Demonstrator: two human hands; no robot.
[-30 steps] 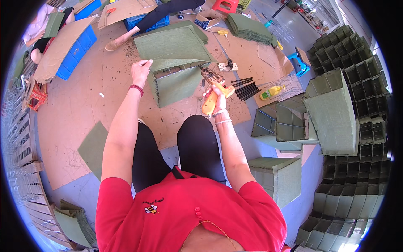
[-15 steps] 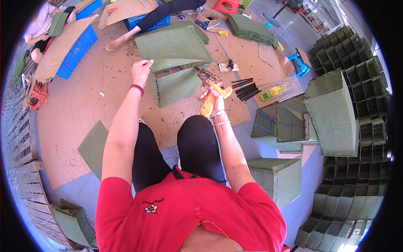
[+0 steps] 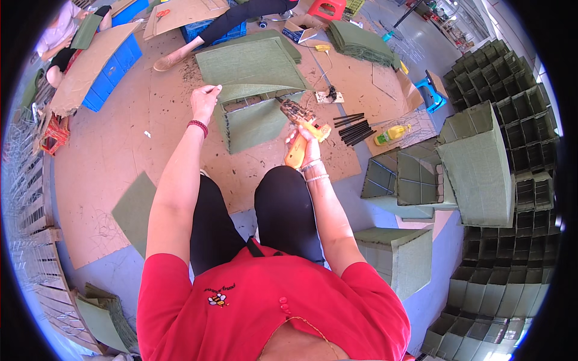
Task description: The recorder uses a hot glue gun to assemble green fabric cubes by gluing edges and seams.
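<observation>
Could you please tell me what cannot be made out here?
All in the head view:
Trigger of the yellow glue gun: hidden by the right hand.
Far part of the green-panelled wire frame: covered by the raised green sheet.
Fingertip hold of the left hand on that sheet: too small.
Head of the upper-left co-worker: cut off by the dark rim.
Contents of the open cardboard box: too small.
</observation>
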